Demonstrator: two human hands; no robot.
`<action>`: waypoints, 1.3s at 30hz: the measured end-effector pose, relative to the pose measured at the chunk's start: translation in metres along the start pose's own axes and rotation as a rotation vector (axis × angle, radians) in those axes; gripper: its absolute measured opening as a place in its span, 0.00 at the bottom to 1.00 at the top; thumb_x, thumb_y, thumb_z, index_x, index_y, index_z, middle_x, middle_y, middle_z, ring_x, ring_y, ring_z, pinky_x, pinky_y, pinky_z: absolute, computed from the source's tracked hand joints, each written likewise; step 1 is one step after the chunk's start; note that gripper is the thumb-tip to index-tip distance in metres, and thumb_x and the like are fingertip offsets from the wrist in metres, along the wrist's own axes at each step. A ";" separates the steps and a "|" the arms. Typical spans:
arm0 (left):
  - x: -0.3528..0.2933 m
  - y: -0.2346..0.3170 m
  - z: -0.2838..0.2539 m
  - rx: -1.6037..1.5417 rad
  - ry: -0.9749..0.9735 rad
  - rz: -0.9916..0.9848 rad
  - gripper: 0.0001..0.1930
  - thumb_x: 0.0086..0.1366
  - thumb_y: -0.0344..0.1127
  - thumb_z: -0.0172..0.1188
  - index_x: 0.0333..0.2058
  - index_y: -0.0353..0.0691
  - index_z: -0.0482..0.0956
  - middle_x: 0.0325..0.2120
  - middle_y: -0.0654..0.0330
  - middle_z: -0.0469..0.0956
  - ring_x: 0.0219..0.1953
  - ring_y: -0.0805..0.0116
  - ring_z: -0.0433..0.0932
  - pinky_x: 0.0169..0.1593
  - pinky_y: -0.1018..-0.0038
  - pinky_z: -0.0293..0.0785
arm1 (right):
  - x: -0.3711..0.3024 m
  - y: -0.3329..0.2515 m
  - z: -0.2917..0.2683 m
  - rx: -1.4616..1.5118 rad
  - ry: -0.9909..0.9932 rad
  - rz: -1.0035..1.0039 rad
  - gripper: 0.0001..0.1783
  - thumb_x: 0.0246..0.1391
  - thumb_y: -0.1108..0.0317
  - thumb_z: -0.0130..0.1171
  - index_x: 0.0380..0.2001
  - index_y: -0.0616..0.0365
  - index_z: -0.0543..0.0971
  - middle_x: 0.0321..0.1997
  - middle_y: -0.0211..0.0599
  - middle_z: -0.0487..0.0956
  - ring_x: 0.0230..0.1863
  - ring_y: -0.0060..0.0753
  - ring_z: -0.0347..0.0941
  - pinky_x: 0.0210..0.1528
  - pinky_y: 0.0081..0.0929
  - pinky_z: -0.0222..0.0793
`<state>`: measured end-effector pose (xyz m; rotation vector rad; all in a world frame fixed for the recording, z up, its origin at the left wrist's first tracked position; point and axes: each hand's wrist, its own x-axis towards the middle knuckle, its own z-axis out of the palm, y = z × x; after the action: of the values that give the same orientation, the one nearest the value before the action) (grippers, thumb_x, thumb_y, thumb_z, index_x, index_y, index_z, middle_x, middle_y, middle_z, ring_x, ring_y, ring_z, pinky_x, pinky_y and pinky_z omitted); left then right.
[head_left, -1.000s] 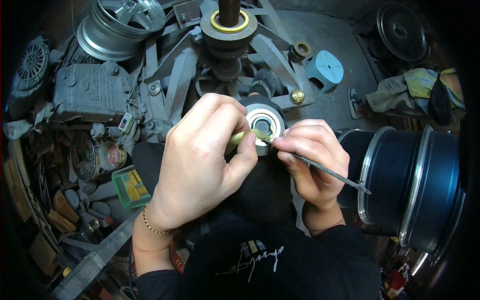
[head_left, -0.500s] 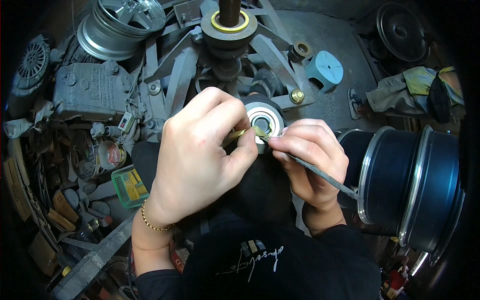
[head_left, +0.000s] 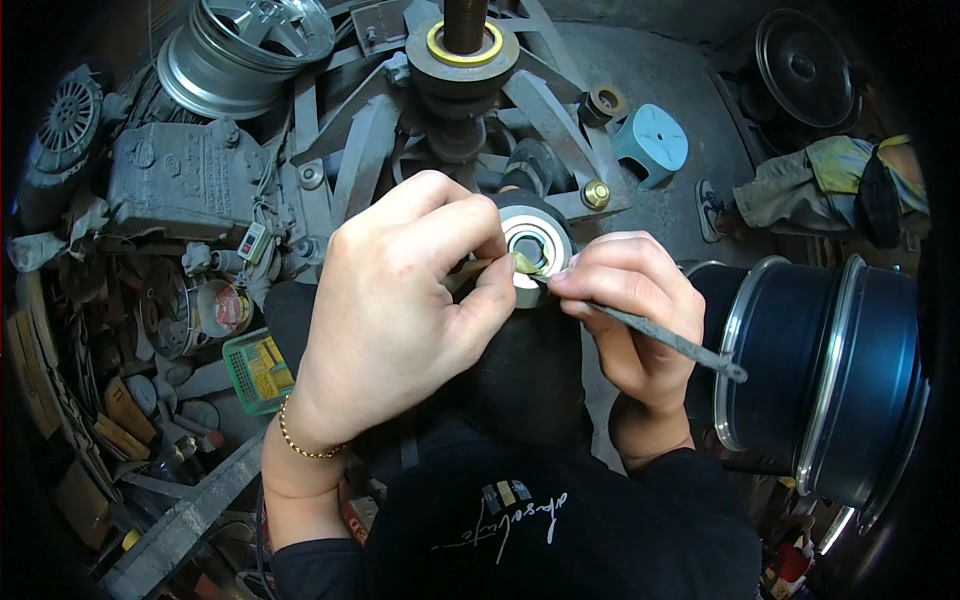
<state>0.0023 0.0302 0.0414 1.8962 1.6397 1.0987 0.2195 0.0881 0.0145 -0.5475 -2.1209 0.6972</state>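
Note:
My left hand (head_left: 410,290) is closed in a pinch on a narrow yellowish strip (head_left: 468,270). The strip's free tip reaches over a round pale ring-shaped piece (head_left: 545,222), which has concentric rings and a dark centre. In my right hand (head_left: 640,310) is a thin, flat grey metal blade (head_left: 690,345), gripped near one end between thumb and fingers. Its rounded end, with a small hole, sticks out to the lower right. The gripped end meets the strip's tip at the ring's near edge; my fingers partly hide that contact.
Beyond my hands stands a metal frame (head_left: 365,150) with an upright shaft (head_left: 465,25). Dark blue wheel rims (head_left: 775,360) lie at the right, a silver rim (head_left: 225,70) at the far left. A light blue stool (head_left: 655,140) stands beyond, near another person's leg (head_left: 790,190). A green basket (head_left: 245,385) sits left.
My right hand has shifted slightly right, and the blade with it, its holed end now standing farther out. My left hand has hardly moved and keeps its pinch on the strip.

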 end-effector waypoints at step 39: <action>-0.024 0.000 -0.001 0.023 0.052 0.048 0.06 0.59 0.23 0.67 0.36 0.32 0.82 0.38 0.52 0.82 0.37 0.60 0.84 0.42 0.70 0.79 | 0.012 0.034 0.004 0.209 -0.229 0.180 0.46 0.39 0.67 0.77 0.66 0.61 0.76 0.42 0.39 0.75 0.44 0.36 0.71 0.47 0.29 0.69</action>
<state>0.0015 0.0074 0.0346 1.9458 1.6492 1.1619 0.2141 0.1197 -0.0023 -0.5695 -2.1897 1.1160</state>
